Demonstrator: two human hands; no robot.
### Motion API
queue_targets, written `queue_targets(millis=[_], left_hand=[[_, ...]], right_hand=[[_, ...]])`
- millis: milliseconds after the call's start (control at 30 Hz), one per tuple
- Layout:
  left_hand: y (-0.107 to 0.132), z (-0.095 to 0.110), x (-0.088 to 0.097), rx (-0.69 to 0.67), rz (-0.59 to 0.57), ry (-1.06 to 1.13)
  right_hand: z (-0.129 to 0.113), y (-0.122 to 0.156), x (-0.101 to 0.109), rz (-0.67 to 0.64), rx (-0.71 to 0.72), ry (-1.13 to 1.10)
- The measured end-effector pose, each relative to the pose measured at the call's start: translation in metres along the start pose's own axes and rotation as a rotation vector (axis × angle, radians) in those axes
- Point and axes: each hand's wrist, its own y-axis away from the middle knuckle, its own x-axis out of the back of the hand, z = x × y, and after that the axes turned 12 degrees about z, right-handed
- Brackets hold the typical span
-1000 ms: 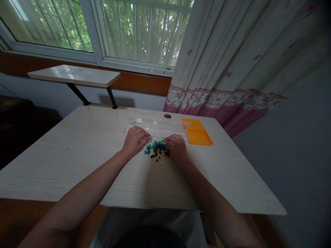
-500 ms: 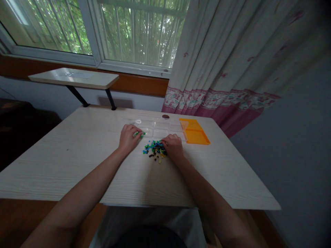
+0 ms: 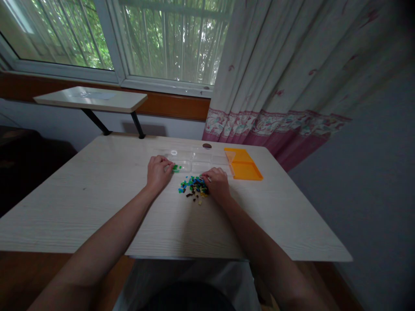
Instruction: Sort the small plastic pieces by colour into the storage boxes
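Observation:
Small building bricks in blue, green, black and yellow lie in a loose heap on the table. At the heap's right side is my right hand, fingers pinched together at its edge; what they hold is too small to name. My left hand rests at the near left corner of a clear compartment tray, its fingers curled together, and whatever is between them is hidden. Just beyond those fingertips, several green bricks sit in the tray's near left compartment.
To the tray's right lies an orange plastic lid or case. A dark oval spot marks the table's back edge. Back left, a small raised shelf stands on black legs. A curtain hangs behind the table.
My left hand has shifted slightly left, away from the green bricks, which now show more fully in the compartment. My right hand has stayed by the heap.

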Motion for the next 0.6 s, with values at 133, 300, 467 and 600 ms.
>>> queue_targets(millis=[133,300,467,600], left_hand=[[-0.001,0.003,0.002,-0.007,-0.018,0.027],[0.0,0.023,0.009,-0.164,-0.131,0.189],[0.004,0.047,0.016,-0.322,-0.254,0.293],[0.006,0.051,0.015,-0.364,-0.247,0.306]], right_hand=[[-0.002,0.0,0.002,0.025,-0.011,-0.066],[-0.01,-0.002,0.005,0.069,0.02,-0.172],[-0.022,-0.002,0.006,0.023,-0.035,-0.399],[-0.024,0.0,0.001,-0.011,-0.116,-0.591]])
